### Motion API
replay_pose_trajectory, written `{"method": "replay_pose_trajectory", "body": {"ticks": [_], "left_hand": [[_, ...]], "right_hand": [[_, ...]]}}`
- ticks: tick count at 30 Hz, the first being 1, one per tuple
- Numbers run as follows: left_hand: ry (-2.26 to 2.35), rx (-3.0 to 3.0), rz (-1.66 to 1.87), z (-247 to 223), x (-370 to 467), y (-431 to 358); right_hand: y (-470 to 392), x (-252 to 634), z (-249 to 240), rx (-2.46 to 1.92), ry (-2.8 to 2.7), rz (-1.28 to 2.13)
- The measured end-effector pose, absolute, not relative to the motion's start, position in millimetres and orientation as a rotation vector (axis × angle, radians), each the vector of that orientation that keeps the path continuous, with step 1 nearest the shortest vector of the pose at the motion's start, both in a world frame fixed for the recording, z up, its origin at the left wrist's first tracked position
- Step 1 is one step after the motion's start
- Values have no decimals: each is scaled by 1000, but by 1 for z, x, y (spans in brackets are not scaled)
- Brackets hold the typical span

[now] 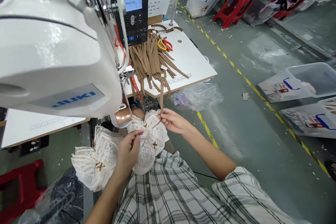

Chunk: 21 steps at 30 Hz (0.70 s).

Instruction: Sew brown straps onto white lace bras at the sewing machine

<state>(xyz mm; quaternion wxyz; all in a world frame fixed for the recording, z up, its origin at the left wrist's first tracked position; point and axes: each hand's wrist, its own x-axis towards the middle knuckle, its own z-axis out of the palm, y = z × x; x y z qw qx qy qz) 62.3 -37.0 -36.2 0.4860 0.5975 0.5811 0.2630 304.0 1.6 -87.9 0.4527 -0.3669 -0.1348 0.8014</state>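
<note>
White lace bras (145,147) with small brown bows hang in front of me, below the head of a sewing machine (65,52). My left hand (130,148) pinches the lace edge of one bra near its middle. A brown strap (162,94) runs down from the table edge, and my right hand (170,120) has its lower end between thumb and fingers, close against the bra's upper corner. More white lace cups (98,161) lie to the left, partly behind my left forearm. Where strap and lace meet is too small to make out.
A pile of brown straps (147,57) lies on the white table (194,63) with yellow-handled and red-handled scissors (165,44). A control panel (128,10) stands behind. Plastic bins (286,84) and red stools (233,3) are on the floor to the right.
</note>
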Motion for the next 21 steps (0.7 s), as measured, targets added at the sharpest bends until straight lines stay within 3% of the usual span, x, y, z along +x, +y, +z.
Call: {"method": "replay_pose_trajectory", "body": {"ticks": [8,12,16,21], "left_hand": [[924,909,359,-23,60,-29],[989,928,524,-13,62,-32],[1179,1319,718,3,71,-35],[1133,1865,753,17,76,-28]], "right_hand": [[-22,271,-66,-479,-779,2104],[-25,258,-65,-540,-535,2176],[-34,243,-61,-612,-530,2355],[-9,243,-38,-993,-729,1821]]}}
